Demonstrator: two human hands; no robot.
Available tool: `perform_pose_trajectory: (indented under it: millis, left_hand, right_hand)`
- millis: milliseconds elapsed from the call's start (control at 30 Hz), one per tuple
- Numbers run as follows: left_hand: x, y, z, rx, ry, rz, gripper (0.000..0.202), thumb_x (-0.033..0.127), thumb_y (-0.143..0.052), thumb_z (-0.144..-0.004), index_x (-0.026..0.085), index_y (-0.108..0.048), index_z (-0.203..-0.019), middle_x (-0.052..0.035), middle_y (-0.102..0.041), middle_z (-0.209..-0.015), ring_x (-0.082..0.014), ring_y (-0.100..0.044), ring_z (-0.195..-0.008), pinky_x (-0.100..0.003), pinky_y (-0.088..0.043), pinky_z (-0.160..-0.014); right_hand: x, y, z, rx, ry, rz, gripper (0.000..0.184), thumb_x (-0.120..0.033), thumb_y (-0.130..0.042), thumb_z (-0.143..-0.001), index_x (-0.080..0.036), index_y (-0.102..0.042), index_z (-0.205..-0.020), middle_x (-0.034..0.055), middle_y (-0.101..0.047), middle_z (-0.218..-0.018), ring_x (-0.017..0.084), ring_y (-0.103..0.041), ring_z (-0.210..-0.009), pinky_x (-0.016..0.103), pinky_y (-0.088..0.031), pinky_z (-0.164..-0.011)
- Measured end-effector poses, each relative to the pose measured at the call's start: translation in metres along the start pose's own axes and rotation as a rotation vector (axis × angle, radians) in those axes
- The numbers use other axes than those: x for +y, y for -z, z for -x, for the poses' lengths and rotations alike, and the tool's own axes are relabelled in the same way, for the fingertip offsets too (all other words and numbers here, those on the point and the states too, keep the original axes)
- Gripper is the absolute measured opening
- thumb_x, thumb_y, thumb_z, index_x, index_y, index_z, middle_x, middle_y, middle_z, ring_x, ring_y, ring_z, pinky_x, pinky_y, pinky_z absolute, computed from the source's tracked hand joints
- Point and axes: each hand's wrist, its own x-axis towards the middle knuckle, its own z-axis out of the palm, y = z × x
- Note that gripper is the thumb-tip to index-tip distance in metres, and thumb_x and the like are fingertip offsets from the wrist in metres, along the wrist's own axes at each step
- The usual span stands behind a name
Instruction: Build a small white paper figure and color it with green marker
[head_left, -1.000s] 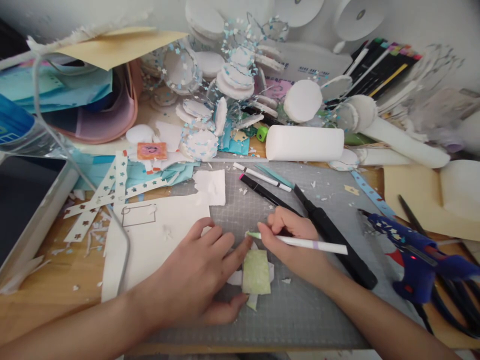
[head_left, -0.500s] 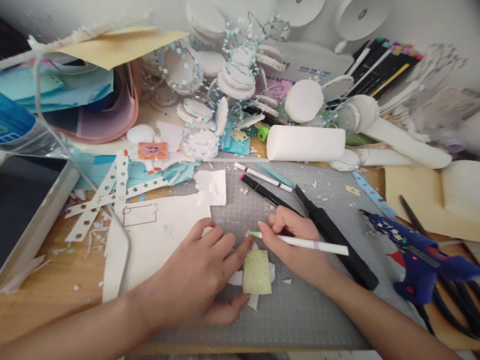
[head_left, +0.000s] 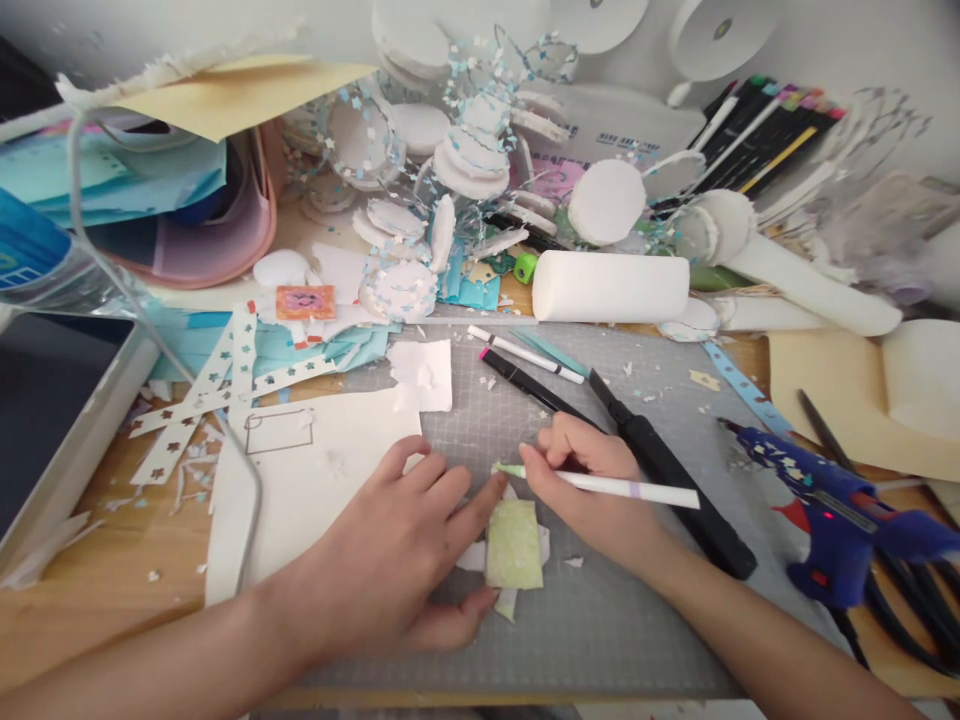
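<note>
A white marker with a light green tip point(head_left: 637, 490) is pinched in my right hand point(head_left: 592, 480). Its tip touches a small green-coloured bit just beyond the index fingertip of my left hand point(head_left: 405, 540). My left hand lies with fingers spread, its index finger pressing the top of a small paper cut-out. The body of this cut-out is a pale green square point(head_left: 514, 545), with little white and greenish paper pieces sticking out at its sides and bottom. Under it is a grey gridded cutting mat point(head_left: 600, 640). My left palm rests over the edge of a white sheet point(head_left: 300, 500) bearing a drawn rectangle.
A black craft knife point(head_left: 682, 490) lies right of my right hand, with a blue glue gun point(head_left: 847, 510) and scissors point(head_left: 907, 600) beyond. Black and white markers point(head_left: 536, 385) lie ahead. White discs and a white roll point(head_left: 611, 286) crowd the back; a tablet point(head_left: 52, 400) is left.
The marker has shifted very slightly in my right hand, its tip still by my left index finger. My left hand and the cut-out have stayed in place.
</note>
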Motion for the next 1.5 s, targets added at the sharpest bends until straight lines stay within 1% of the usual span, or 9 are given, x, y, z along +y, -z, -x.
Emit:
perform_pose_trajectory:
  millis: [367,500,633,767,900,1067,1300,1400,1500]
  left_hand:
    - [0.0016,0.0004,-0.0024,-0.014,0.017,-0.014,0.059,0.045,-0.05,-0.083,0.015,-0.047,-0.133,-0.0043,-0.054,-0.085,-0.0236,-0.049,-0.079,-0.046,-0.031,-0.09]
    - [0.0013,0.0005,-0.0024,-0.014,0.019,-0.002,0.057,0.045,-0.049,-0.083,0.014,-0.049,-0.131,-0.0043,-0.054,-0.084,-0.0234,-0.048,-0.08,-0.045,-0.03,-0.091]
    - [0.0012,0.0006,-0.0027,-0.026,0.014,0.001,0.058,0.044,-0.049,-0.084,0.013,-0.048,-0.132,-0.0042,-0.054,-0.084,-0.0234,-0.048,-0.081,-0.045,-0.03,-0.092]
    - [0.0016,0.0008,-0.003,-0.021,0.016,-0.002,0.056,0.045,-0.048,-0.084,0.013,-0.051,-0.13,-0.0045,-0.054,-0.085,-0.0236,-0.048,-0.081,-0.045,-0.03,-0.091]
    - [0.0015,0.0004,-0.0033,-0.026,0.016,0.0,0.059,0.044,-0.049,-0.083,0.012,-0.048,-0.133,-0.0043,-0.054,-0.085,-0.0234,-0.048,-0.081,-0.045,-0.03,-0.091]
    - [0.0013,0.0003,-0.0025,-0.03,0.015,-0.006,0.059,0.045,-0.049,-0.083,0.012,-0.049,-0.132,-0.0048,-0.054,-0.085,-0.0237,-0.048,-0.081,-0.046,-0.03,-0.091]
    - [0.0013,0.0014,-0.0027,-0.031,0.028,-0.006,0.061,0.046,-0.051,-0.082,0.014,-0.047,-0.134,-0.0035,-0.054,-0.086,-0.0233,-0.049,-0.083,-0.045,-0.029,-0.093]
    - [0.0026,0.001,-0.0024,-0.01,0.049,0.013,0.062,0.046,-0.054,-0.082,0.015,-0.047,-0.135,-0.0036,-0.056,-0.088,-0.0229,-0.05,-0.084,-0.044,-0.028,-0.094]
    - [0.005,-0.0005,-0.0023,0.048,0.071,0.02,0.054,0.046,-0.057,-0.082,0.016,-0.053,-0.128,-0.0042,-0.059,-0.092,-0.0225,-0.052,-0.088,-0.043,-0.027,-0.095]
  right_hand:
    - [-0.0013,0.0012,-0.0006,0.0,-0.017,-0.008,0.035,-0.015,-0.054,-0.082,-0.021,-0.027,-0.061,-0.0078,-0.028,-0.054,0.008,-0.027,-0.048,0.025,-0.022,-0.046]
    - [0.0002,0.0012,-0.0009,-0.034,-0.015,-0.003,0.035,-0.017,-0.055,-0.083,-0.021,-0.029,-0.061,-0.0077,-0.029,-0.055,0.008,-0.027,-0.048,0.025,-0.022,-0.046]
    - [0.0011,0.0007,-0.0007,-0.001,-0.002,-0.004,0.036,-0.014,-0.055,-0.082,-0.021,-0.027,-0.061,-0.0079,-0.028,-0.055,0.008,-0.027,-0.048,0.024,-0.023,-0.047]
    - [0.0009,0.001,0.0005,-0.049,0.002,-0.005,0.034,-0.014,-0.057,-0.083,-0.021,-0.03,-0.062,-0.0077,-0.031,-0.056,0.008,-0.029,-0.049,0.024,-0.024,-0.047]
    - [0.0007,0.0017,0.0002,0.003,0.004,-0.002,0.036,-0.011,-0.054,-0.082,-0.021,-0.027,-0.061,-0.0079,-0.028,-0.055,0.008,-0.027,-0.049,0.024,-0.023,-0.047]
    - [0.0013,0.002,-0.0007,-0.037,0.003,-0.005,0.035,-0.012,-0.055,-0.083,-0.021,-0.028,-0.062,-0.0077,-0.029,-0.056,0.008,-0.028,-0.05,0.024,-0.023,-0.047]
    - [0.0004,-0.0013,-0.0011,0.055,-0.012,-0.002,0.035,-0.014,-0.056,-0.083,-0.021,-0.029,-0.062,-0.008,-0.028,-0.055,0.007,-0.027,-0.049,0.023,-0.022,-0.046]
    - [-0.0003,-0.0014,-0.0027,0.185,-0.041,-0.134,0.034,-0.014,-0.055,-0.085,-0.021,-0.03,-0.062,-0.0083,-0.03,-0.055,0.007,-0.028,-0.047,0.022,-0.023,-0.044]
    - [-0.0001,0.0019,-0.0035,0.286,-0.056,-0.308,0.033,-0.018,-0.056,-0.086,-0.022,-0.032,-0.064,-0.0087,-0.034,-0.055,0.006,-0.032,-0.044,0.022,-0.025,-0.043]
